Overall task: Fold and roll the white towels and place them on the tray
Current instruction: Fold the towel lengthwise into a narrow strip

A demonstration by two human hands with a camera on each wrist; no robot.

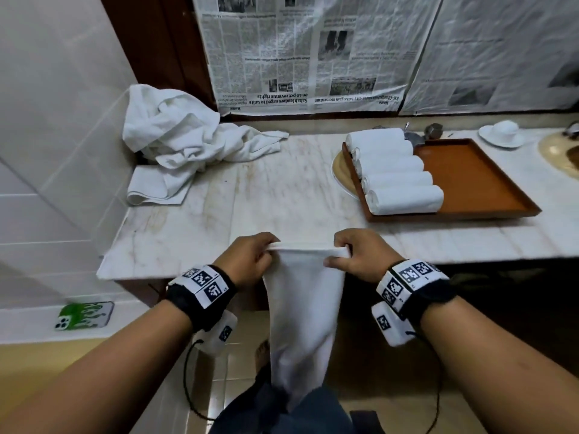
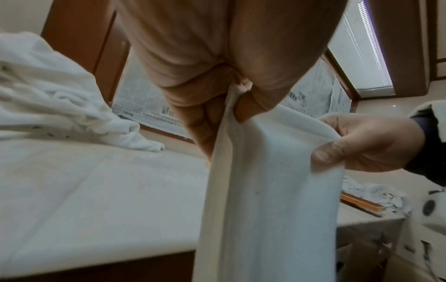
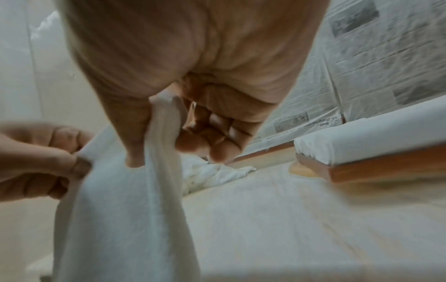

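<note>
Head view: both hands' fingers [image 1: 266,245] pinch hanging towel [image 1: 302,308]; its bottom end hidden.

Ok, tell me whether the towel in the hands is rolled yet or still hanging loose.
Hanging loose, not rolled. The left hand and right hand pinch the towel by its top edge; it drapes below the counter edge.

Five rolled towels [image 1: 404,200] on one tray [image 1: 488,183], one hanging towel [image 1: 304,308], one crumpled heap [image 1: 175,133], one phone [image 1: 84,315], one cup [image 1: 504,130].

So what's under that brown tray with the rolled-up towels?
A round tan plate pokes out from under the tray's left edge, on the counter. The tray covers the rest of it.
</note>
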